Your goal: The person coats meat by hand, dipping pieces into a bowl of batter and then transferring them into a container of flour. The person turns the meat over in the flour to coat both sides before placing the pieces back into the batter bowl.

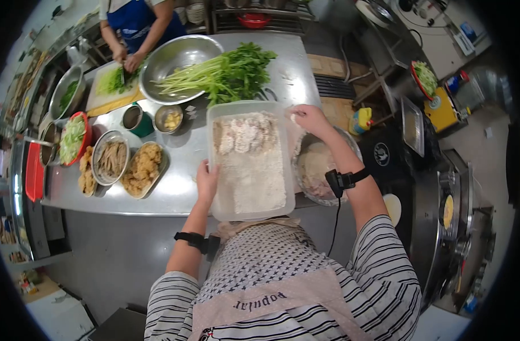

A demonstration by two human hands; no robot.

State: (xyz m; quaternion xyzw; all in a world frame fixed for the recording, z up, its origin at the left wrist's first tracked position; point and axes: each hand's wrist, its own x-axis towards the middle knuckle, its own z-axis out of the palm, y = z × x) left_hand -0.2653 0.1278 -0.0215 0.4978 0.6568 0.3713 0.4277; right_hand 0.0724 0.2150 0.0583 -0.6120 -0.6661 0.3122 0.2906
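Observation:
A clear plastic tub [214, 122] of white breadcrumbs stands on the steel table, with several coated pieces [244, 134] lying at its far end. My left hand [206, 181] rests against the tub's left wall near its front. My right hand [309, 118] hovers at the tub's far right corner, fingers curled, with pale crumbs on the fingertips. Below my right forearm stands a metal bowl [323, 165] of pale raw meat.
Leafy greens [229, 71] lie against a big steel bowl [177, 57]. Plates of fried food [142, 169] and shredded strips [110, 159] stand at left. Another person [136, 25] chops greens on a board [113, 86]. A stove with pans [448, 211] is at right.

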